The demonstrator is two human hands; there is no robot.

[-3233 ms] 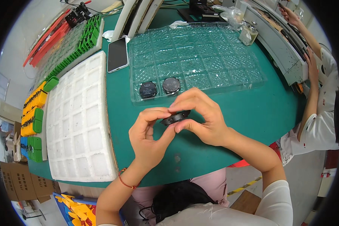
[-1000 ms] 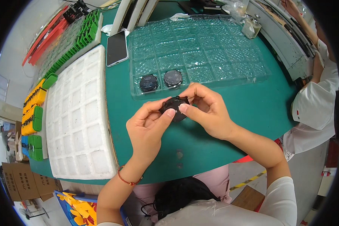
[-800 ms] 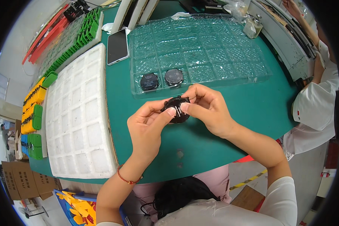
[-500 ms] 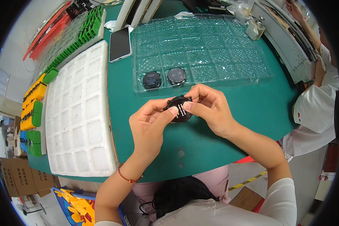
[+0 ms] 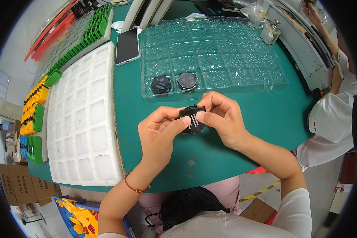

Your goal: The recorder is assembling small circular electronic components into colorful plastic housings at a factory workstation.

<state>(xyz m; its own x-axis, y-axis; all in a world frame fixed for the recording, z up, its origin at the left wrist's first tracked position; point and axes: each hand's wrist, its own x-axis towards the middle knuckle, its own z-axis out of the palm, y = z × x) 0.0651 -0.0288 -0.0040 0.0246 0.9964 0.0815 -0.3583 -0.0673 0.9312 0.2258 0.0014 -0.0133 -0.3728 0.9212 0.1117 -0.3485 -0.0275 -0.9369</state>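
Observation:
Between both hands, a round black watch case (image 5: 193,126) with pale lettering on its face is held just in front of the clear plastic tray. My left hand (image 5: 159,129) pinches its left edge, thumb lying on the face. On the opposite edge, my right hand (image 5: 227,121) grips with its thumb pressed on the face and its fingers behind the rim. Two similar round black pieces sit in the tray's nearest row: one with lettering (image 5: 161,85) at the left, and a plainer, shinier one (image 5: 187,81) beside it.
The clear compartmented tray (image 5: 242,88) spans the green table (image 5: 242,166). A white foam tray (image 5: 81,131) lies left, with a phone (image 5: 127,46) by its far end. Green and yellow holders (image 5: 36,97) line the left edge. A glass bottle (image 5: 270,32) stands far right, near another person's sleeve (image 5: 333,113).
Both hands and the watch case have shifted slightly toward me. The grip looks the same, and the pieces in the tray stay put.

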